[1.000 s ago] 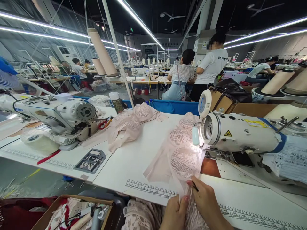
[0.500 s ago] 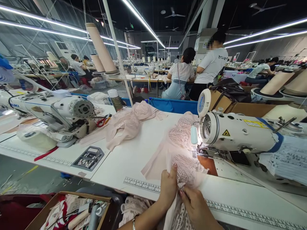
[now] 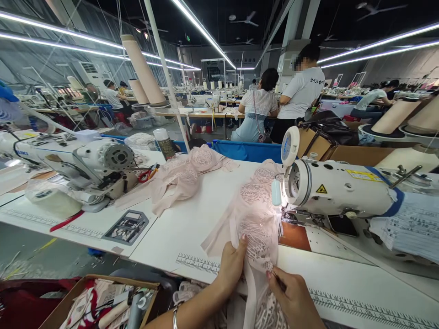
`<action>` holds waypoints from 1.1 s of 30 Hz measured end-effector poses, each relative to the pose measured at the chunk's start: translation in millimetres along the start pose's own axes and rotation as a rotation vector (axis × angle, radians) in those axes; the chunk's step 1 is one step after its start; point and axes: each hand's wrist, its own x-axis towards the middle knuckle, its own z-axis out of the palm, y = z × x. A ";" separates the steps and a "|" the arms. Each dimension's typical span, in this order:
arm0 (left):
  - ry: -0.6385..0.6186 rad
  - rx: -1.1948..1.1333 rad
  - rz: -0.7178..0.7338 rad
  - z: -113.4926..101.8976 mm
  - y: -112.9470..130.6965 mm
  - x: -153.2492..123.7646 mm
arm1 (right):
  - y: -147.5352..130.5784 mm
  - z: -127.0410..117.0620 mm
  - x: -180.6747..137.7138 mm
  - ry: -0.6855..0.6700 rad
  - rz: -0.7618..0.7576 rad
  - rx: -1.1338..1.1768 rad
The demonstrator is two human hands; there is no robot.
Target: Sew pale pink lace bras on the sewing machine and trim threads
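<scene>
A pale pink lace bra piece (image 3: 255,235) lies on the white table below the sewing machine's needle area, its lower part hanging over the table's front edge. My left hand (image 3: 231,265) grips its left side, thumb on top of the lace and the other fingers hidden beneath. At the lace edge to the right, my right hand (image 3: 290,290) is closed in a pinch on the same bra piece. A small dark thing shows between those fingers, too unclear to name. The lit sewing machine (image 3: 329,185) stands just beyond, at the right.
More pink bra pieces (image 3: 178,183) lie left of centre, near a spray can (image 3: 163,144) and red-handled scissors (image 3: 148,173). A grey parts tray (image 3: 126,227) and second sewing machine (image 3: 68,157) are at left. Below stands a cardboard box (image 3: 55,304) of tools and scraps.
My hands have moved apart, the right one to the right and the left one slightly left. The lace between them is spread flatter, and its edge has shifted.
</scene>
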 end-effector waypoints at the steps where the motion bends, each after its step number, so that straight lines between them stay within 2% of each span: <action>1: -0.027 -0.027 -0.016 0.0 0.1 0.9 | 1.7 -1.5 -0.5 -0.010 0.022 0.008; 5: -0.275 -0.180 -0.107 0.5 7.4 23.5 | 7.8 2.1 2.1 -0.082 0.034 -0.007; 7: -0.318 -0.100 0.005 -5.5 17.6 47.9 | 9.8 3.3 3.0 -0.055 0.030 -0.051; 9: -0.226 0.141 0.212 -17.3 30.4 77.3 | 11.9 0.1 2.4 0.016 0.026 -0.108; 11: -0.135 0.274 0.286 -32.3 42.9 105.6 | 14.7 -7.9 1.3 0.072 0.024 -0.162; 13: -0.040 0.350 0.325 -46.3 52.2 125.2 | 17.7 -19.0 1.2 0.071 0.022 -0.209; 15: 0.037 0.419 0.409 -54.2 55.8 130.8 | 19.1 -30.2 3.5 0.012 0.024 -0.267; 17: 0.019 0.486 0.520 -52.0 51.9 122.1 | 15.3 -41.0 8.2 -0.051 0.018 -0.324; 19: -0.124 0.542 0.604 -38.1 40.9 104.3 | 3.6 -53.8 14.7 -0.127 0.012 -0.355; 20: -0.256 0.575 0.639 -27.5 33.6 94.2 | -5.1 -62.2 18.4 -0.183 0.007 -0.361; 23: -0.821 0.798 0.854 9.4 9.9 68.5 | -32.0 -96.9 32.9 -0.452 -0.006 -0.397; 24: -0.963 0.905 0.950 20.6 2.6 62.9 | -37.0 -110.0 39.0 -0.544 -0.037 -0.440; 25: -1.042 1.009 1.036 30.3 -4.0 59.0 | -38.6 -122.4 45.1 -0.583 -0.057 -0.519; 26: -1.053 1.090 1.090 37.9 -9.6 56.9 | -36.5 -132.8 50.9 -0.570 -0.061 -0.613; 29: -0.949 1.128 1.076 48.0 -18.6 59.3 | -15.0 -144.6 63.2 -0.326 -0.029 -0.879; 31: -0.937 1.066 1.079 47.4 -17.2 66.1 | 2.5 -134.9 69.0 -0.133 -0.029 -0.917; 33: -0.961 1.014 1.118 46.2 -11.1 74.8 | 16.0 -116.5 75.4 -0.004 -0.026 -0.820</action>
